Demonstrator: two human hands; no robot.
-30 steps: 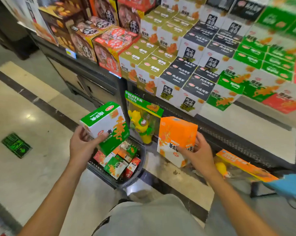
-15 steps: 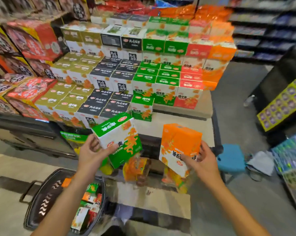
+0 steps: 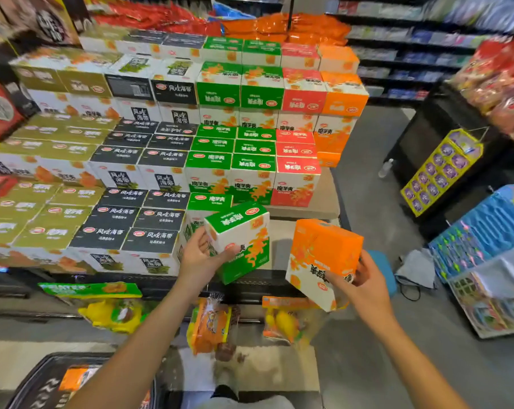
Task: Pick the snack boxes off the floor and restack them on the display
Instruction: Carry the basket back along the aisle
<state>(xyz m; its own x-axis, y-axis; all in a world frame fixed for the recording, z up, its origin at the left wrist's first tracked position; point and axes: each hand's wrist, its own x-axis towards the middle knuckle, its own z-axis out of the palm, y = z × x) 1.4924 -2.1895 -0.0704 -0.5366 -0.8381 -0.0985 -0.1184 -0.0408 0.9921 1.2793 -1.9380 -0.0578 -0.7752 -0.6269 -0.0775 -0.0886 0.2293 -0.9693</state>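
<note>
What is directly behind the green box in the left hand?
Behind the green-and-white cardboard snack box stands a stacked green box and bare shelf board; the stacked box's front is mostly covered.

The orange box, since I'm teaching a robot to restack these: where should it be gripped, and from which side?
Judging by the pose, grip the orange box low, across its two narrow side faces, coming from below and the right, as the right hand does. It is tilted, top leaning toward the display, so a low grip should leave the top and far face free for setting it down.

Bright, even light; wide-angle bending and motion blur smear the edges, while the centre stays fairly sharp.
</note>
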